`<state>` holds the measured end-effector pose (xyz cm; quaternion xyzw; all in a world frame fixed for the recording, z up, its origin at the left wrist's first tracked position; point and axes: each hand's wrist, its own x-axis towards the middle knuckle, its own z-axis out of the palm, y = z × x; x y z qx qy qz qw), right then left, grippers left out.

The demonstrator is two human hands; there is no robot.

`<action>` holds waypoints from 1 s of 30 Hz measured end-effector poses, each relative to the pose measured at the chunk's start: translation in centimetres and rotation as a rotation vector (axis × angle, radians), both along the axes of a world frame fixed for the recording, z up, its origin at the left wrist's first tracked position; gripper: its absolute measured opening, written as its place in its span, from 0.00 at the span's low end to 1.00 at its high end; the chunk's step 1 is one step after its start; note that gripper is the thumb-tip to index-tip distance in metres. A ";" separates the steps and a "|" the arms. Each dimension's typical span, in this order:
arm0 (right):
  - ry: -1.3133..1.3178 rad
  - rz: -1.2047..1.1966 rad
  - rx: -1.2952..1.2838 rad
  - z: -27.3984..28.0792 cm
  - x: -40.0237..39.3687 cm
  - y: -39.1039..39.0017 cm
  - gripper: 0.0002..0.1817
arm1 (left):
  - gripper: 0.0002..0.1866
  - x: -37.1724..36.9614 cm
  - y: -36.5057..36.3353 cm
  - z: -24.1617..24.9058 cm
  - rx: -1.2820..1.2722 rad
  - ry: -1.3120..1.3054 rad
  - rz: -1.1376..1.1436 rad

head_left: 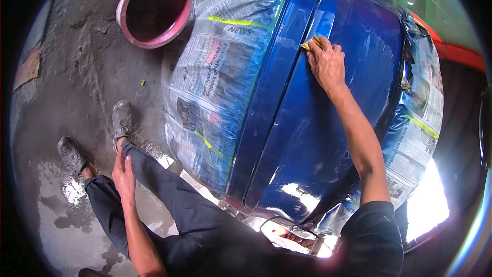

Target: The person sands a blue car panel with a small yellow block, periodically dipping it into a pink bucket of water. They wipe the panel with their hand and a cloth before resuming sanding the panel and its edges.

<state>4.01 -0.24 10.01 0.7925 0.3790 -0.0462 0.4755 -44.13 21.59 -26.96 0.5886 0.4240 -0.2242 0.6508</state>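
My right hand (326,62) presses a small yellow pad (310,43) flat against a glossy blue painted car panel (328,123), close to the groove that runs down the panel. Only the pad's edge shows past my fingers. My left hand (123,175) rests on my left leg in dark trousers, fingers loosely together, holding nothing. Newspaper (220,72) held with green tape masks the body left of the blue panel, and more newspaper (417,133) covers the right side.
A pink plastic basin (154,7) stands on the wet concrete floor (66,97) at the upper left. My feet in grey sandals (122,120) are on the floor beside the car. A red painted part (461,54) shows at the far right.
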 end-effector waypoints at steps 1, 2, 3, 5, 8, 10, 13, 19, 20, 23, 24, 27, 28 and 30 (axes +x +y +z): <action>-0.002 0.005 0.031 0.0 -0.4 -0.2 0.18 | 0.24 0.0 0.0 -0.1 -0.005 0.007 -0.005; 0.052 -0.047 -0.041 0.4 -2.8 -0.1 0.19 | 0.24 0.0 0.0 0.0 -0.011 0.015 -0.012; 0.108 -0.092 -0.111 0.9 -6.6 0.2 0.20 | 0.24 0.1 0.2 0.2 -0.009 0.016 -0.017; 0.385 -0.110 -0.151 1.4 -14.5 -2.8 0.22 | 0.23 0.7 0.3 0.6 -0.007 0.010 -0.027; 0.596 -0.023 -0.094 2.4 -18.8 -4.6 0.22 | 0.23 0.0 -0.3 -0.4 0.006 -0.014 -0.007; 0.511 -0.046 -0.121 2.0 -14.4 -3.5 0.22 | 0.23 0.1 -0.3 -0.6 0.009 -0.044 0.008; 0.186 -0.001 -0.164 -0.1 -5.4 -0.4 0.19 | 0.24 -0.2 -0.5 -0.7 0.009 -0.066 -0.024; 0.171 -0.188 -0.228 -0.1 -14.1 -1.9 0.25 | 0.26 -0.2 -0.4 0.1 -0.078 -0.011 0.000; 0.312 -0.075 -0.180 0.6 -19.2 -5.1 0.28 | 0.26 0.1 -0.4 0.3 -0.075 -0.024 0.001; 0.623 -0.179 -0.230 1.9 -31.1 -9.1 0.26 | 0.25 -0.1 0.0 0.1 -0.061 -0.007 -0.006; 0.663 -0.143 -0.217 2.3 -31.5 -8.6 0.23 | 0.25 -0.2 0.2 0.2 -0.085 0.006 0.011; 0.658 -0.175 -0.229 1.9 -25.6 -8.5 0.20 | 0.27 -0.4 0.4 -0.2 -0.113 0.021 0.010; 0.532 -0.083 -0.143 1.3 -20.8 -5.6 0.19 | 0.28 -0.6 0.3 -0.4 -0.116 0.028 -0.001; 0.291 -0.059 -0.172 0.3 -12.8 -1.5 0.21 | 0.26 0.0 0.4 0.3 -0.067 0.021 -0.026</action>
